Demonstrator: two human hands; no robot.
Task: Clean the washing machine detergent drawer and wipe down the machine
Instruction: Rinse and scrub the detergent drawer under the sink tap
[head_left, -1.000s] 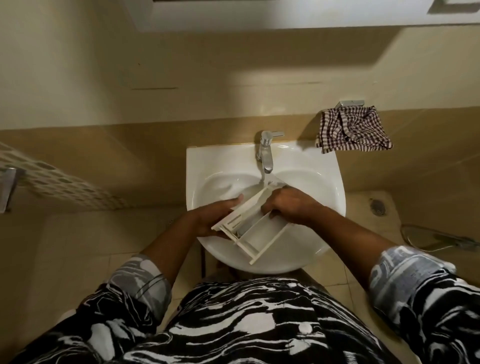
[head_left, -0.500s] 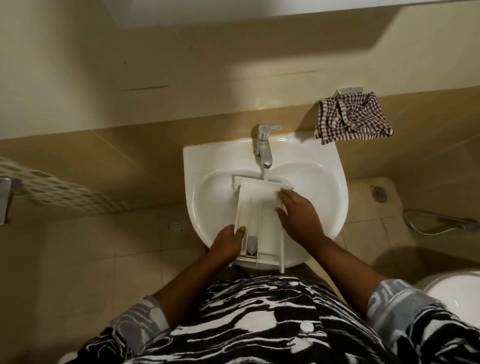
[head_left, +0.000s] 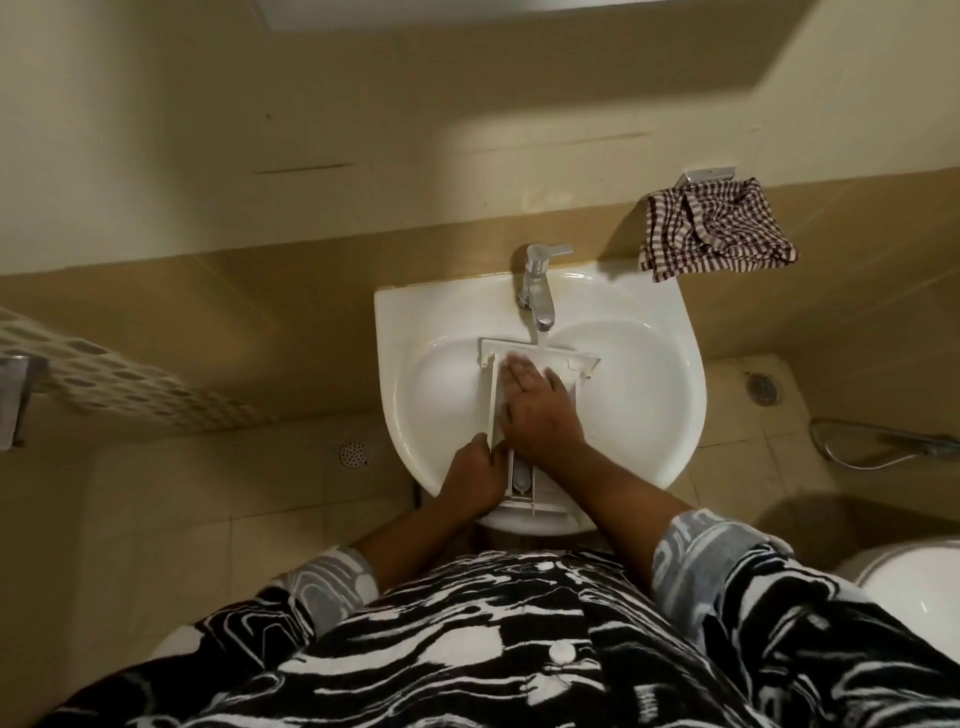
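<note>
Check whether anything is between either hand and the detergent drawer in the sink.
Nothing visible is. The left hand grips the detergent drawer at its near left edge, and the right hand lies flat on it with straight fingers. The drawer lies in the sink under the faucet.

You have one view only, from the camera on your head. It looks steeply down over the sink (head_left: 670, 415) and faces the wall (head_left: 363, 104) behind it, so the tap (head_left: 537, 291) points back toward you. Your left hand (head_left: 470, 480), right hand (head_left: 540, 415) and the drawer (head_left: 569, 357) sit close below, near frame centre. Your shirt (head_left: 467, 649) fills the bottom edge, and the wide lens takes in the floor (head_left: 208, 519) on both sides.
</note>
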